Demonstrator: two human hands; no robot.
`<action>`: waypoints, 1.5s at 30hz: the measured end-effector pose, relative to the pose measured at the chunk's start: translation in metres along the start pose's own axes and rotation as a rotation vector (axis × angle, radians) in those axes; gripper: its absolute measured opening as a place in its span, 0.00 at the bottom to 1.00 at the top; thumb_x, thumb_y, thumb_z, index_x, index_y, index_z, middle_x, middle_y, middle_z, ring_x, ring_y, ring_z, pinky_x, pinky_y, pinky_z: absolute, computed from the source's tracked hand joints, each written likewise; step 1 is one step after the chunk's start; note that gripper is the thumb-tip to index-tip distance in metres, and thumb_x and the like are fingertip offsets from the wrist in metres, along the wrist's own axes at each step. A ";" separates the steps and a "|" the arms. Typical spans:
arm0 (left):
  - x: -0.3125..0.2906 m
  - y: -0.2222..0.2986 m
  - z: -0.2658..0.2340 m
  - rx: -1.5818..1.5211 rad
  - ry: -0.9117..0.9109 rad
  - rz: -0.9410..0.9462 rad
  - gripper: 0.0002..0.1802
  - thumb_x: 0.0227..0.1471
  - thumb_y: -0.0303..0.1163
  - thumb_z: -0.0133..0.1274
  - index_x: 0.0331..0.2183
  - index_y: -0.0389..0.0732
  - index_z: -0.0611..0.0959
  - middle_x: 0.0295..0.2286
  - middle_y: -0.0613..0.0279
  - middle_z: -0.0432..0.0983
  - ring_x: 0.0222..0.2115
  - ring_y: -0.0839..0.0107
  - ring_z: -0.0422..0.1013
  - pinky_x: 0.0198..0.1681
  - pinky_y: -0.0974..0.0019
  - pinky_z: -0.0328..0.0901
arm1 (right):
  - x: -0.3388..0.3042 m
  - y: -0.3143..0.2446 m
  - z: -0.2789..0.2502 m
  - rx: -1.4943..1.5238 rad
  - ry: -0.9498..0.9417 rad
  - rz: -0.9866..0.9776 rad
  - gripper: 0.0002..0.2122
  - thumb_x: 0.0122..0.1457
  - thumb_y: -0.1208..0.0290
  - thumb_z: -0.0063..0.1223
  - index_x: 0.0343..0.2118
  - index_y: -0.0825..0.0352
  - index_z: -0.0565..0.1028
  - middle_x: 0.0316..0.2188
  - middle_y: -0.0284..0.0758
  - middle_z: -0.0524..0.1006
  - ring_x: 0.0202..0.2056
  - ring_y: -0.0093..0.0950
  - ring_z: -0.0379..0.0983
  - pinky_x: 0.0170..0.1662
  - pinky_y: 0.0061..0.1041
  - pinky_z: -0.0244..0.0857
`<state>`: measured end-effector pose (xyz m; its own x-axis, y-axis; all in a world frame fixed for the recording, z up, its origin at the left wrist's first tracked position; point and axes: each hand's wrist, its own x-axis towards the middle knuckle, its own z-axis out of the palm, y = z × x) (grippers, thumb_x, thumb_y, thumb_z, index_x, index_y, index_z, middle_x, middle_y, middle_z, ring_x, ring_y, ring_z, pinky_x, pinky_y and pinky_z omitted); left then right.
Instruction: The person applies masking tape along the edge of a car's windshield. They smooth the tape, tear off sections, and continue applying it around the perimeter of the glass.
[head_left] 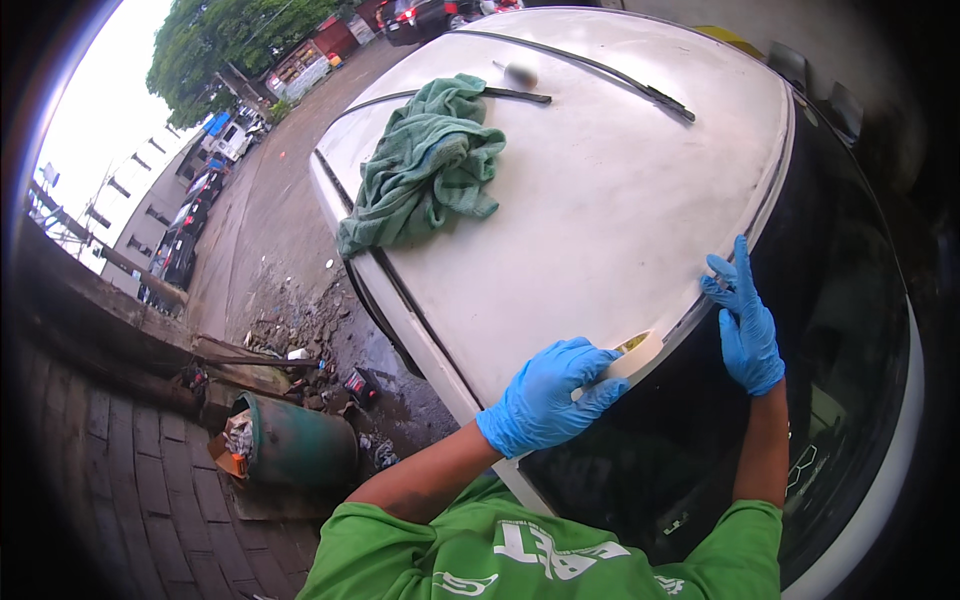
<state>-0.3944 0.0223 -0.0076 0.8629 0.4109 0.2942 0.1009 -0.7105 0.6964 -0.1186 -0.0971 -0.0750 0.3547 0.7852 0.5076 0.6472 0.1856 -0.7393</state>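
Note:
My left hand [550, 395], in a blue glove, is closed round a cream roll of tape [648, 358] at the edge of a white vehicle roof [600, 220]. Further right, my gloved right hand [750, 330] has its fingers stretched out, the tips touching the rim where the roof meets the dark glass [620, 480]. A pale strip runs along that rim between the roll and my right fingertips; whether it is tape I cannot tell. A crumpled green towel [425, 170] lies on the roof's left side.
Black strips [600, 68] run across the roof's far part, near a small rounded grey object [520, 76]. Down to the left, a green drum [305, 440] filled with rubbish lies beside rubble and a brick surface [150, 480]. Parked cars [185, 235] line the road beyond.

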 end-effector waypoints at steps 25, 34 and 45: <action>-0.031 -0.002 -0.006 0.054 0.002 -0.029 0.21 0.59 0.40 0.60 0.51 0.40 0.82 0.29 0.56 0.74 0.30 0.56 0.69 0.40 0.57 0.64 | -0.003 0.006 0.000 0.030 -0.018 -0.028 0.41 0.52 0.93 0.33 0.73 0.61 0.51 0.64 0.48 0.68 0.60 0.38 0.73 0.66 0.34 0.64; -0.040 -0.005 -0.007 0.031 0.015 -0.062 0.19 0.57 0.40 0.62 0.45 0.37 0.82 0.30 0.53 0.74 0.33 0.53 0.71 0.41 0.55 0.66 | -0.003 0.002 -0.004 0.073 -0.025 0.006 0.41 0.55 0.92 0.38 0.74 0.60 0.48 0.60 0.46 0.72 0.59 0.37 0.74 0.65 0.34 0.64; -0.037 -0.010 -0.007 -0.089 -0.027 -0.115 0.15 0.57 0.36 0.63 0.41 0.36 0.81 0.37 0.51 0.78 0.38 0.51 0.74 0.46 0.55 0.68 | -0.001 0.005 0.001 0.176 -0.008 0.021 0.39 0.57 0.90 0.43 0.73 0.65 0.51 0.65 0.46 0.67 0.61 0.37 0.71 0.66 0.34 0.62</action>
<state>-0.4308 0.0182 -0.0208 0.8614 0.4702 0.1922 0.1565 -0.6055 0.7803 -0.1162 -0.0964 -0.0793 0.3612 0.7946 0.4879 0.5112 0.2689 -0.8163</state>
